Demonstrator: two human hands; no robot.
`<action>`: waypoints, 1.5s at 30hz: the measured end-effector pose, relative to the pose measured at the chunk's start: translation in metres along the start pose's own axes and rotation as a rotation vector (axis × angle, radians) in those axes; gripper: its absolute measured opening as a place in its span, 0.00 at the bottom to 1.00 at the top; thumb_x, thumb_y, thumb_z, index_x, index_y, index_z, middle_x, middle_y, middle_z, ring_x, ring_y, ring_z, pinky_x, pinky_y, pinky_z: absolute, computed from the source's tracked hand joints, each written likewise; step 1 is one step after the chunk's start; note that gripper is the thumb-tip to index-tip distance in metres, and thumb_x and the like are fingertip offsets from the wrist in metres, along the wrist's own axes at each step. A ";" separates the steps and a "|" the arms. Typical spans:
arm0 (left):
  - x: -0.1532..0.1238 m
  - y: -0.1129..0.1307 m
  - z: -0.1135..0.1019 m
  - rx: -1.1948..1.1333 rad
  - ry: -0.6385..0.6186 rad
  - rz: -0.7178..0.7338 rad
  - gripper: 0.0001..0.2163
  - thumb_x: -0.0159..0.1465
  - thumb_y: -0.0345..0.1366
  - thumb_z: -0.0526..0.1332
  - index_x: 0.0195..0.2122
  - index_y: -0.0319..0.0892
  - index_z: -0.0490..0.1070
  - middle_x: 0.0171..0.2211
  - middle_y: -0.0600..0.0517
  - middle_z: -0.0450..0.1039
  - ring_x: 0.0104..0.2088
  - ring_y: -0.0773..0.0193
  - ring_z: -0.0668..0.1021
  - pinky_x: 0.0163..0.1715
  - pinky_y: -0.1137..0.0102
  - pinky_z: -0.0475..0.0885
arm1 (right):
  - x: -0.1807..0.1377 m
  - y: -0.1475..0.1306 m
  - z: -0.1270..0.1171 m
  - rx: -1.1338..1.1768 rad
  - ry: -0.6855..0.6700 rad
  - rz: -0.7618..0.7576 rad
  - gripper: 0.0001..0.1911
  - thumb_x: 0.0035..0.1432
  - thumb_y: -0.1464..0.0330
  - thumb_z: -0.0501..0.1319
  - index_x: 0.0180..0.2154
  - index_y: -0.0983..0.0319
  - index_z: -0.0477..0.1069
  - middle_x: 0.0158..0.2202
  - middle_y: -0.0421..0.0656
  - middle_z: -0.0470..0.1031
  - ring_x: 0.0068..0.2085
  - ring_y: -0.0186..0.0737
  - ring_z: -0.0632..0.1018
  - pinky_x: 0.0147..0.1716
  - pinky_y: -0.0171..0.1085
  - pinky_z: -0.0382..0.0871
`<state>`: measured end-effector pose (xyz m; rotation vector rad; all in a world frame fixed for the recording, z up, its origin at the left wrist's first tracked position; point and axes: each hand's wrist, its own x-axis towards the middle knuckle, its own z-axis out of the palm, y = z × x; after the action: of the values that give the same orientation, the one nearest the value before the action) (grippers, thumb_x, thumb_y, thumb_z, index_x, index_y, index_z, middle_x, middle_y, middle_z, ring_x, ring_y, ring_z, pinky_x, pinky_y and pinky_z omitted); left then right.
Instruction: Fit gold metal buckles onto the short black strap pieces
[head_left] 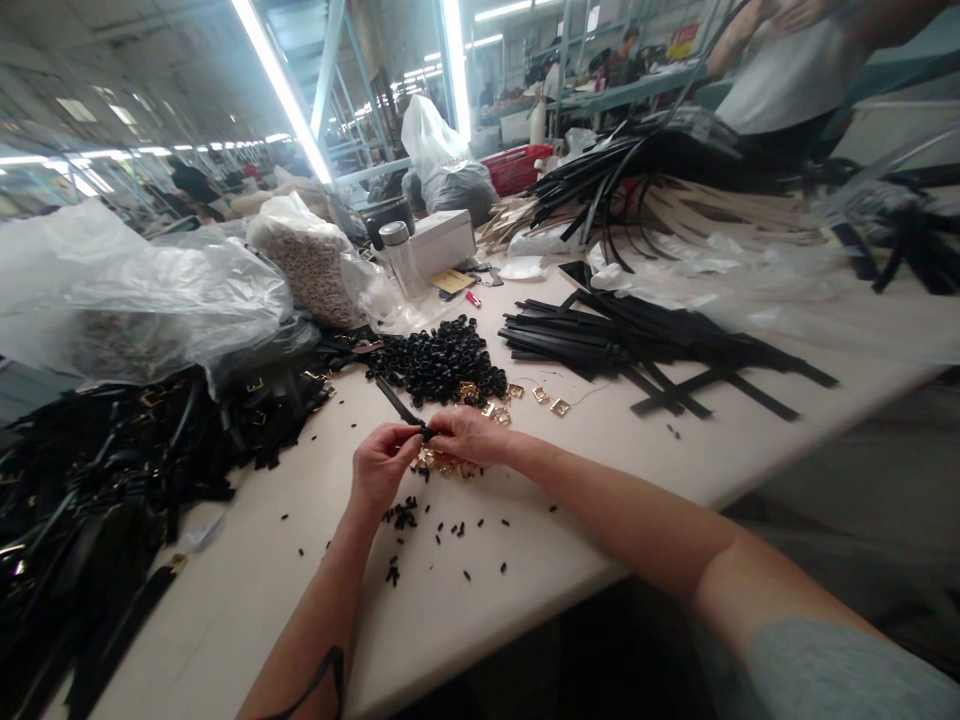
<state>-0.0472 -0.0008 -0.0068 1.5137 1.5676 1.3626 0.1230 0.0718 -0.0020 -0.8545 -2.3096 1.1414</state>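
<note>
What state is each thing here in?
Black strap: held
Left hand: pinching strap
Right hand: pinching strap
Black loops: heaped
Square gold buckles: loose
Small black pieces: scattered
Black strips: loosely piled, some crossed
Black straps with gold hardware: heaped
Clear bottle: upright, capped
Tube lights: lit

Left hand (381, 464) and right hand (472, 436) pinching near end of a black strap (397, 402), above loose gold buckles (450, 464). Black loops (435, 362) heaped just beyond, black strips (562, 332) stacked right. Small black bits (460, 527) scattered on pale table (600, 455).
</note>
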 end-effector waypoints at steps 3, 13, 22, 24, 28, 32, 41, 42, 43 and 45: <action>0.000 0.001 0.002 -0.041 0.046 -0.012 0.09 0.52 0.38 0.69 0.33 0.42 0.77 0.29 0.51 0.76 0.27 0.65 0.75 0.28 0.73 0.70 | 0.001 0.002 0.001 0.063 0.008 -0.014 0.05 0.54 0.75 0.59 0.33 0.65 0.74 0.24 0.36 0.72 0.25 0.27 0.69 0.26 0.27 0.57; -0.003 0.001 0.006 -0.026 -0.003 -0.052 0.08 0.52 0.38 0.69 0.33 0.43 0.79 0.27 0.52 0.75 0.26 0.65 0.74 0.27 0.73 0.69 | -0.001 -0.001 -0.002 0.215 0.004 0.014 0.08 0.54 0.71 0.60 0.37 0.65 0.74 0.27 0.37 0.72 0.27 0.28 0.70 0.26 0.27 0.61; 0.002 0.006 -0.002 -0.452 -0.012 -0.326 0.15 0.52 0.43 0.69 0.36 0.39 0.75 0.25 0.53 0.73 0.22 0.70 0.72 0.25 0.73 0.70 | 0.000 -0.005 -0.006 0.677 -0.099 0.114 0.11 0.55 0.63 0.62 0.33 0.67 0.72 0.22 0.38 0.71 0.24 0.28 0.72 0.25 0.28 0.66; 0.002 0.008 -0.001 -0.530 -0.061 -0.374 0.18 0.51 0.43 0.69 0.39 0.38 0.75 0.24 0.54 0.72 0.20 0.71 0.71 0.23 0.75 0.68 | -0.001 -0.007 -0.007 0.638 -0.130 0.116 0.10 0.54 0.64 0.63 0.33 0.66 0.73 0.22 0.37 0.72 0.23 0.27 0.71 0.24 0.28 0.66; 0.002 0.012 -0.001 -0.557 -0.111 -0.440 0.16 0.50 0.41 0.70 0.36 0.36 0.77 0.21 0.54 0.69 0.18 0.74 0.66 0.17 0.78 0.62 | -0.003 -0.007 -0.006 0.566 -0.180 0.141 0.08 0.53 0.66 0.63 0.32 0.66 0.73 0.22 0.37 0.72 0.22 0.27 0.70 0.22 0.27 0.64; 0.001 0.015 -0.002 -0.688 -0.161 -0.568 0.12 0.49 0.39 0.70 0.31 0.37 0.76 0.20 0.55 0.67 0.17 0.75 0.64 0.15 0.80 0.60 | -0.004 -0.006 -0.006 0.552 -0.263 0.156 0.09 0.53 0.66 0.62 0.34 0.66 0.72 0.23 0.38 0.73 0.23 0.28 0.72 0.22 0.27 0.65; -0.001 0.014 0.001 -0.918 -0.140 -0.682 0.08 0.50 0.36 0.70 0.30 0.38 0.76 0.22 0.54 0.69 0.17 0.76 0.65 0.14 0.82 0.64 | -0.003 -0.007 -0.012 0.344 -0.194 0.056 0.08 0.54 0.68 0.60 0.34 0.66 0.74 0.23 0.37 0.72 0.23 0.27 0.69 0.22 0.27 0.60; -0.001 0.014 0.003 -0.895 -0.104 -0.657 0.09 0.50 0.35 0.70 0.31 0.37 0.76 0.22 0.54 0.70 0.18 0.76 0.66 0.16 0.82 0.66 | -0.003 -0.008 -0.012 0.276 -0.143 0.052 0.07 0.54 0.69 0.60 0.32 0.66 0.74 0.22 0.36 0.72 0.23 0.27 0.69 0.22 0.27 0.58; -0.001 0.013 0.005 -0.864 -0.064 -0.622 0.11 0.50 0.35 0.71 0.32 0.37 0.77 0.23 0.53 0.71 0.19 0.76 0.68 0.18 0.82 0.68 | -0.003 -0.009 -0.012 0.223 -0.092 0.054 0.07 0.55 0.69 0.59 0.31 0.66 0.74 0.21 0.36 0.71 0.22 0.27 0.68 0.22 0.27 0.57; -0.001 0.014 0.009 -0.792 0.005 -0.542 0.15 0.49 0.36 0.72 0.36 0.35 0.77 0.24 0.52 0.73 0.21 0.74 0.71 0.21 0.80 0.70 | -0.003 -0.011 -0.011 0.171 -0.006 0.066 0.08 0.56 0.69 0.59 0.30 0.66 0.74 0.21 0.36 0.71 0.22 0.26 0.67 0.22 0.27 0.56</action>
<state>-0.0336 -0.0019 0.0024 0.5572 1.0984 1.3974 0.1279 0.0706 0.0126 -0.8688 -2.1660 1.3489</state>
